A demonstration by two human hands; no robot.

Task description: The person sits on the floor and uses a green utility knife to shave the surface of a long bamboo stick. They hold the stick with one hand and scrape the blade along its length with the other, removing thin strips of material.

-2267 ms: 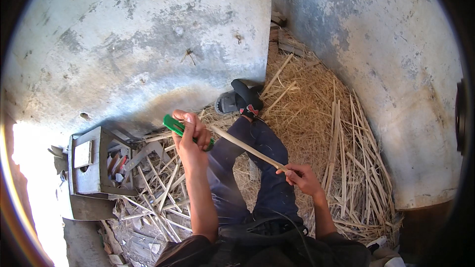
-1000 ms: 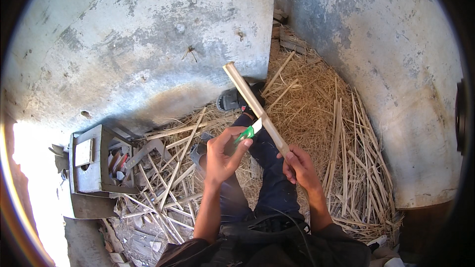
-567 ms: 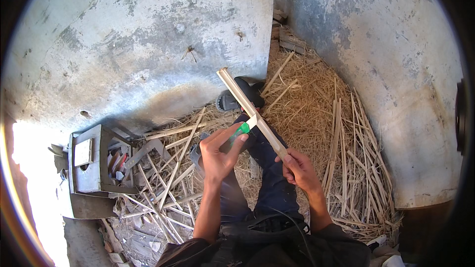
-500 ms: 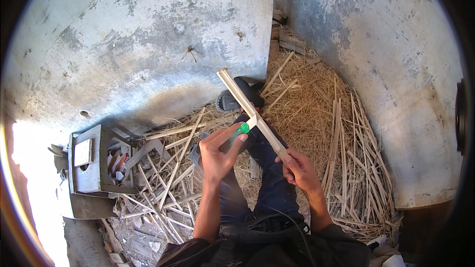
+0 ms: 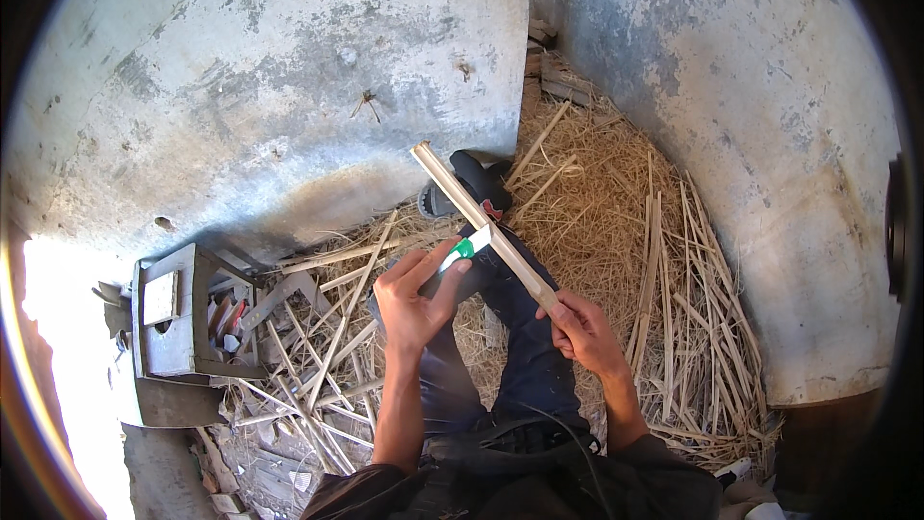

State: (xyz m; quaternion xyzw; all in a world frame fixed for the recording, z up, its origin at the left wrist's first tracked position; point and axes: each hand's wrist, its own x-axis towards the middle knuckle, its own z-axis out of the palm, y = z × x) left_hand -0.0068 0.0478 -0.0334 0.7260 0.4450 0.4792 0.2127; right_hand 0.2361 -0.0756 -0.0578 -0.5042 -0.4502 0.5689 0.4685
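A long pale wooden strip (image 5: pixel 452 190) with lengthwise grooves slants across the space above my legs. My right hand (image 5: pixel 580 327) is closed around its lower right end, and its other end points up toward the wall. In my left hand (image 5: pixel 414 297), thumb and fingers pinch a small tool with a green part and a whitish end (image 5: pixel 464 248); I cannot make out its exact kind. That whitish end meets the strip near its middle. My fingers hide the rest of the tool.
Loose straw-like shavings (image 5: pixel 597 221) cover the floor ahead. Bundled thin strips (image 5: pixel 712 318) lie at the right, and scattered strips (image 5: pixel 337 356) at the left. A grey wooden box (image 5: pixel 178 313) with odds and ends stands far left. Weathered walls (image 5: pixel 318 58) enclose the far side.
My left hand and the small tool have shifted slightly left along the strip. The strip's far end has dipped a little to the left; my right hand keeps its hold.
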